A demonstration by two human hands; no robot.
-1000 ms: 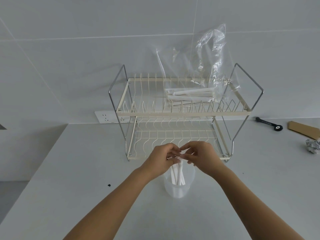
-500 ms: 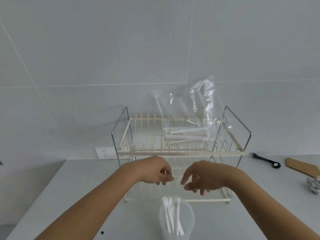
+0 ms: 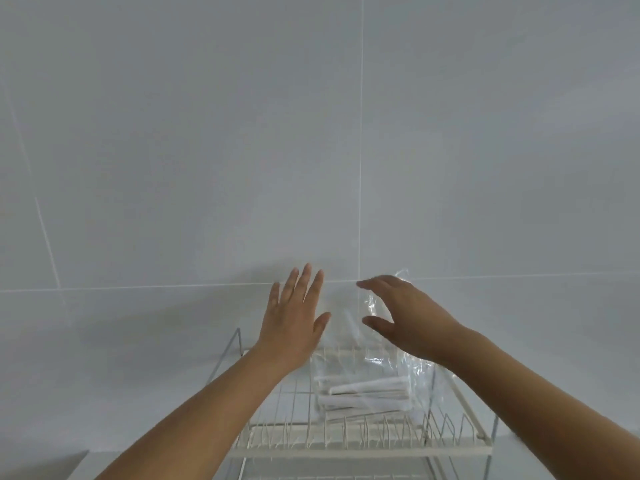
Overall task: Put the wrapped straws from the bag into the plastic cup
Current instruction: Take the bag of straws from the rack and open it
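Above one rack, both released: left hand, right hand, one bag.

Kitchen, grey tiled wall, wire dish rack

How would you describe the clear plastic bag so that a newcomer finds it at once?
Start at the cream wire dish rack against the grey tiled wall. On its top tier, right of centre, stands the clear plastic bag, crinkled and see-through. White wrapped straws lie inside it; nothing else lies on that tier.
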